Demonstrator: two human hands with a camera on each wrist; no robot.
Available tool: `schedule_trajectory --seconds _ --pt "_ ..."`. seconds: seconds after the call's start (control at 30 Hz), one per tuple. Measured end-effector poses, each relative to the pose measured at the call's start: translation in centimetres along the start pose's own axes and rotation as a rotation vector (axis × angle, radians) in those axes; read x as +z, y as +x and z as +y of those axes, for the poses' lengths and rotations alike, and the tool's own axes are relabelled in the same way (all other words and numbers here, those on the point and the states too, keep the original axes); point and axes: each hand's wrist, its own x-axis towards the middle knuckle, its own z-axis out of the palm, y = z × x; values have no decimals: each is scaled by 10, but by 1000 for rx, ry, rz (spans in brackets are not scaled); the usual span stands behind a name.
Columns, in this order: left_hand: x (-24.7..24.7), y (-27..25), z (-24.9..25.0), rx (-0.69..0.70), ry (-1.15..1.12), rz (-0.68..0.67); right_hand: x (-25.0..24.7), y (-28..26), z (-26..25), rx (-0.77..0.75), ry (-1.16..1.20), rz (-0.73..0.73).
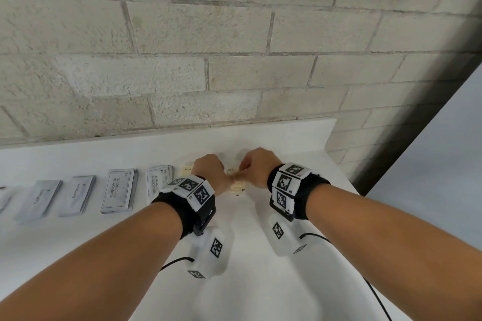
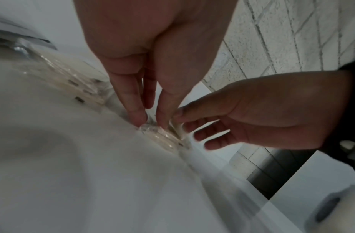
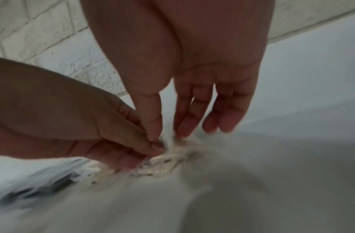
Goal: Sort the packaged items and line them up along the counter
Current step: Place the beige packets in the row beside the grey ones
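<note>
your left hand [image 1: 208, 168] and right hand [image 1: 258, 164] both pinch a clear-wrapped cream packet [image 1: 237, 185] on the white counter [image 1: 78, 237]. shampoo sachets [image 1: 118, 190] lie in a row to its left.

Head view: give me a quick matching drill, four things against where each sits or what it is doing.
Things:
1. shampoo packets
2. toothpaste packets
3. cream packet
4. block wall

Places or states:
A. pinched by the left hand and the right hand
B. behind the counter
C. left of the shampoo
D. flat stack left of the hands

Pairs: 1-D, 2-C, 3-A, 4-B
</note>
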Motion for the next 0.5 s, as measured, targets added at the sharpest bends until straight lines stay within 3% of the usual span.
schedule_trajectory --seconds 0.2,0.37,0.5 --pt "-1 3 -7 12 -58 -46 -1 -2 8 28 119 -69" --pt "-1 5 -7 2 -77 -109 5 -4 14 1 141 4" --pt "2 5 -6 -16 -60 -80 9 -1 16 30 191 10"
